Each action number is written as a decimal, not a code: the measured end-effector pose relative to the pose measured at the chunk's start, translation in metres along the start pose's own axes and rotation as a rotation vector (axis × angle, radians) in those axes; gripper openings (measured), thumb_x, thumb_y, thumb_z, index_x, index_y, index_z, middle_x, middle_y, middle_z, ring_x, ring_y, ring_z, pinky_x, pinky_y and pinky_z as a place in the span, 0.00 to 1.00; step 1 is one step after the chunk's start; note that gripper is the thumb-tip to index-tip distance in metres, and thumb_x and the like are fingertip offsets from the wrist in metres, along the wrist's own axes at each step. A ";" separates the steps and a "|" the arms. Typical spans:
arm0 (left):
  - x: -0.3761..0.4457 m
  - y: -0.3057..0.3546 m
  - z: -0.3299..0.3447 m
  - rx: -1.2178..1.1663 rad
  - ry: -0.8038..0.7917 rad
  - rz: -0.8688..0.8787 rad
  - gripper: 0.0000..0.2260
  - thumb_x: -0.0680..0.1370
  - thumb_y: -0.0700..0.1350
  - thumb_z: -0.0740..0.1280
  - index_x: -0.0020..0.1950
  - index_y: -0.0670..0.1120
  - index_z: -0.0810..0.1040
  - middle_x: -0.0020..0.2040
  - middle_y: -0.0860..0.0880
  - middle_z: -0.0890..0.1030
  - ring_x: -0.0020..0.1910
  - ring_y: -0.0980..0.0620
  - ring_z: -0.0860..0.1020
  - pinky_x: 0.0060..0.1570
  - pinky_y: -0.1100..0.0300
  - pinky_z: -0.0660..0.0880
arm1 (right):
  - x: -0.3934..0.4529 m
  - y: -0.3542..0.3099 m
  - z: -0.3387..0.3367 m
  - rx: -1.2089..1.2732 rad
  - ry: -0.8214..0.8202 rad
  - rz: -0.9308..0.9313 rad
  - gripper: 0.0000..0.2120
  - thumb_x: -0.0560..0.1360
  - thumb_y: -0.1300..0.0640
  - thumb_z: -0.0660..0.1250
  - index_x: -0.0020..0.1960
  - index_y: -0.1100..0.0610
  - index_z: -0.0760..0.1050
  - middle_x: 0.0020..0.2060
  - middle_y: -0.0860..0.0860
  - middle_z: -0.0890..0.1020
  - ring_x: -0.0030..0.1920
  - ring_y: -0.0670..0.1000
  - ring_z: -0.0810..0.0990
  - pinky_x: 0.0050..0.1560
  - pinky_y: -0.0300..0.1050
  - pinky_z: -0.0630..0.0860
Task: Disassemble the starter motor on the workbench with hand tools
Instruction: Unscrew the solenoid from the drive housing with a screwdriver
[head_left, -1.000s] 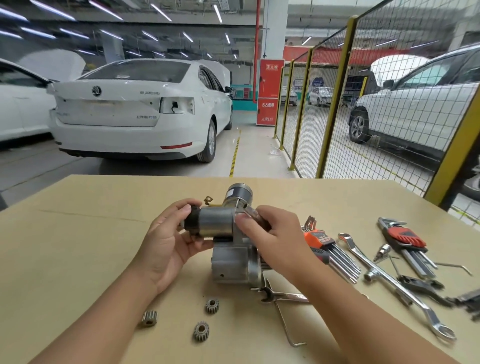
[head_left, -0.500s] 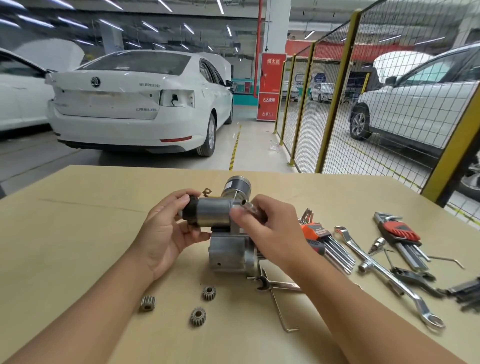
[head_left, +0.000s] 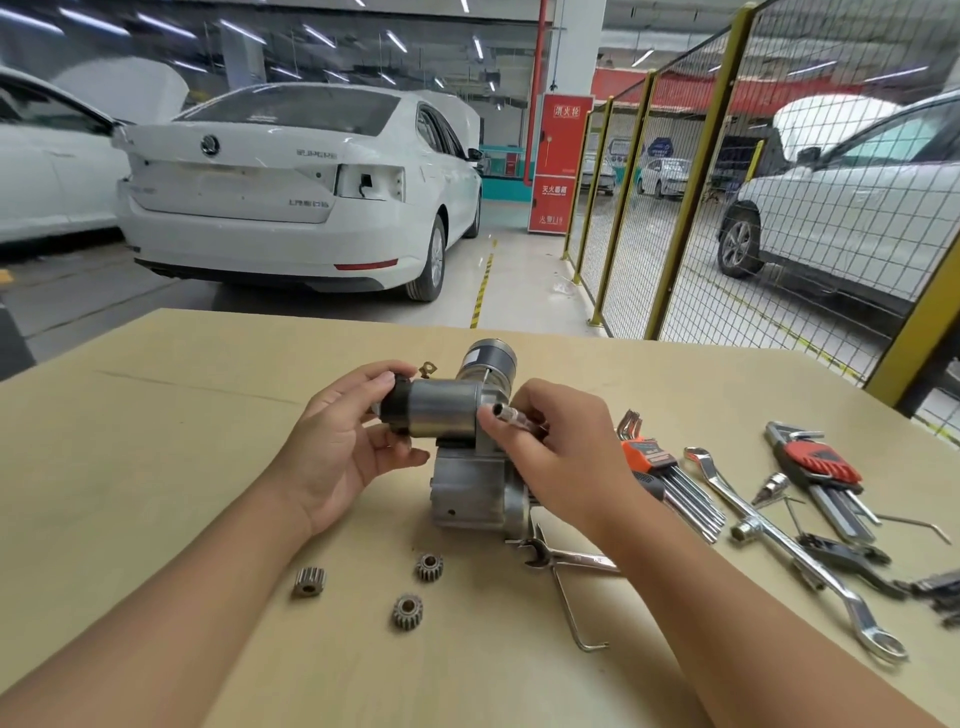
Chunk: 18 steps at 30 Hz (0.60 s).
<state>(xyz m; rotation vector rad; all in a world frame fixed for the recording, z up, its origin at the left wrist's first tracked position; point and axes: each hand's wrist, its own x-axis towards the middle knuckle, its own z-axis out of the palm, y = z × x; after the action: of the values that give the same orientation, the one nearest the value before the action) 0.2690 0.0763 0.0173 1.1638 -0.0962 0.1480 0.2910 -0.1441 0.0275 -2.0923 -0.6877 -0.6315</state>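
Your left hand (head_left: 343, 447) grips the black end of the starter motor (head_left: 457, 447), which stands mid-surface (head_left: 156, 467). Your right hand (head_left: 550, 457) pinches a small socket bit (head_left: 511, 415) against its cylinder. Three loose gears (head_left: 408, 610) lie nearer you; wrenches (head_left: 810, 561) sit to the right.

Grey starter motor (head_left: 470, 488), tan workbench (head_left: 156, 467)
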 end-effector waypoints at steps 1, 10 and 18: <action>0.000 0.000 0.000 0.001 0.001 0.001 0.11 0.77 0.45 0.68 0.56 0.45 0.85 0.47 0.43 0.79 0.28 0.46 0.74 0.37 0.49 0.82 | 0.000 0.001 -0.001 -0.009 -0.007 -0.020 0.14 0.75 0.46 0.70 0.35 0.49 0.70 0.27 0.44 0.71 0.32 0.47 0.70 0.33 0.49 0.70; -0.004 0.003 0.001 0.154 0.083 0.042 0.09 0.83 0.45 0.65 0.53 0.48 0.87 0.48 0.45 0.79 0.34 0.48 0.77 0.37 0.52 0.82 | -0.004 0.006 -0.012 0.347 0.012 0.075 0.08 0.76 0.52 0.69 0.41 0.55 0.74 0.33 0.54 0.71 0.33 0.44 0.67 0.34 0.36 0.65; -0.029 0.016 0.020 1.054 0.141 0.946 0.08 0.78 0.49 0.70 0.47 0.46 0.87 0.45 0.53 0.84 0.46 0.46 0.77 0.51 0.53 0.71 | -0.005 -0.009 -0.009 0.082 0.094 -0.303 0.03 0.75 0.61 0.72 0.45 0.61 0.80 0.35 0.44 0.76 0.35 0.36 0.72 0.40 0.28 0.64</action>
<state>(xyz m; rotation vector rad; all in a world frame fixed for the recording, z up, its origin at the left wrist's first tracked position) 0.2378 0.0619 0.0356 2.0683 -0.4824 1.2287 0.2801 -0.1479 0.0339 -1.8856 -0.9694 -0.8475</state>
